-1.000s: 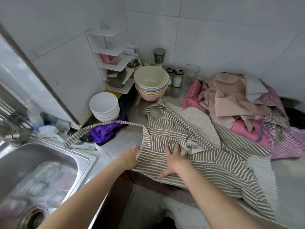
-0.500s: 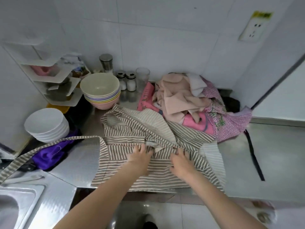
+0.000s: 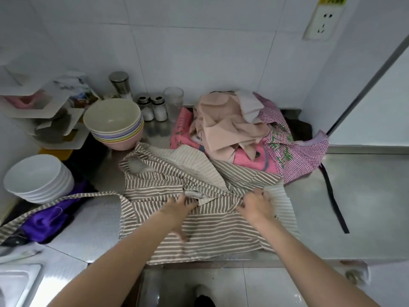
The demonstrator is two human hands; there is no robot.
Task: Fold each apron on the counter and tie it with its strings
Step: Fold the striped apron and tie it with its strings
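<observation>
Since a moment ago your hands have slid further apart along the crumpled fold. Your steel bench (image 3: 365, 196) is smooth and shiny, and the striped apron (image 3: 199, 229), soft cotton in brown and cream bands, lies rumpled across its front edge. Your left hand (image 3: 177, 209) pinches a bunched ridge of cloth; your right hand (image 3: 256, 206) grips the fold beside it. One striped strap (image 3: 66, 199) trails leftward.

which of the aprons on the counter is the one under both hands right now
The brown-and-white striped apron, spread flat at the counter's front edge under both hands; the peach, pink and checked ones sit heaped behind it.
</observation>
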